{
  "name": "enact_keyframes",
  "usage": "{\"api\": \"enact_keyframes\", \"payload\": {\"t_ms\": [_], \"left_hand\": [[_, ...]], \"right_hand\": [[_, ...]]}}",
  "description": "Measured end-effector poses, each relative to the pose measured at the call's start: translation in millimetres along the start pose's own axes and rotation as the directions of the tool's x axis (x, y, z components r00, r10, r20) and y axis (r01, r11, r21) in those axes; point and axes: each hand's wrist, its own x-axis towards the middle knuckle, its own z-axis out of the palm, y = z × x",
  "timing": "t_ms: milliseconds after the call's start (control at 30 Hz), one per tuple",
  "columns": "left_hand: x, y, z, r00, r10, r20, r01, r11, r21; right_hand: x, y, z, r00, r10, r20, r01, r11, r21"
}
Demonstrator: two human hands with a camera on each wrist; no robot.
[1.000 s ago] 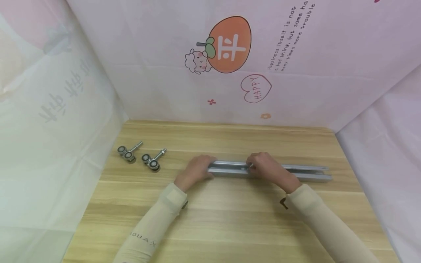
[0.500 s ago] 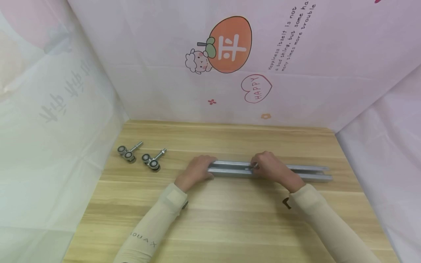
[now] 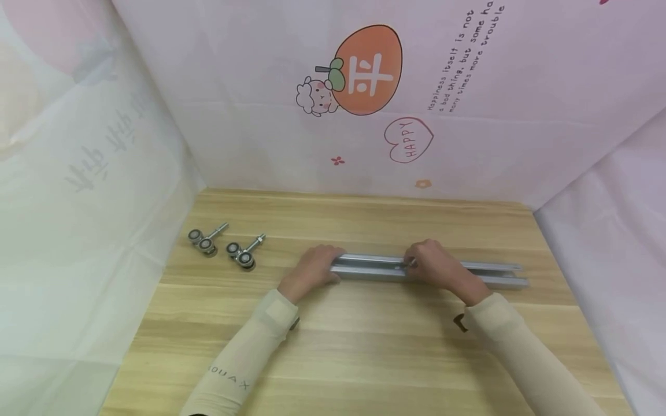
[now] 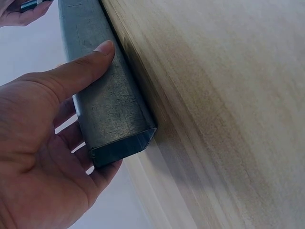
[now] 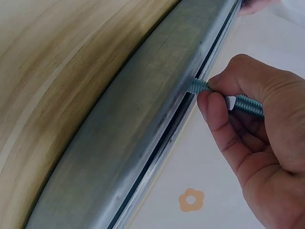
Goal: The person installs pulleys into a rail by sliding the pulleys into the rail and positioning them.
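A slotted metal rail (image 3: 369,273) lies lengthwise on the wooden table, its slot facing up. At its left end, my left hand (image 3: 311,271) holds it; in the left wrist view the thumb lies on one side wall and fingers pass round the far side by the open end. My right hand (image 3: 436,266) pinches a threaded bolt (image 5: 249,106) with a nut on it, between thumb and fingers. The bolt stands out of the slot near the rail's middle. Whatever its lower end joins inside the rail is hidden.
Two roller trolleys with wheels and threaded bolts, one farther left (image 3: 206,241) and one nearer the rail (image 3: 244,257), lie on the left of the wooden table (image 3: 333,346). Printed cloth walls (image 3: 250,144) close off the back and both sides.
My right hand has slid a little to the right along the rail, carrying the bolt through the slot. My left hand keeps its hold on the left end, and the rail stays put.
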Motion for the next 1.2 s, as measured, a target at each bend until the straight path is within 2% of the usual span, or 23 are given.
{"api": "enact_keyframes", "payload": {"t_ms": [467,633,933,1200], "left_hand": [[3.0,0.4,1.7,1.0,0.005,-0.005,-0.005,0.998,-0.059],[3.8,0.1,2.0,1.0,0.008,-0.017,-0.009,0.998,-0.055],[2.9,1.8,1.6,1.0,0.004,-0.008,-0.005,0.999,-0.052],[2.5,-0.1,4.2,1.0,0.011,-0.014,-0.011,0.999,-0.047]], "right_hand": [[-16.4,17.9,-4.5,1.0,0.005,-0.018,-0.004,1.0,0.029],[-21.3,22.3,-9.0,1.0,0.002,-0.012,-0.001,1.0,0.03],[-38.5,33.8,-15.8,0.999,0.046,-0.017,-0.046,0.999,0.003],[-51.0,44.7,-17.0,0.998,0.049,-0.047,-0.05,0.999,-0.015]]}}
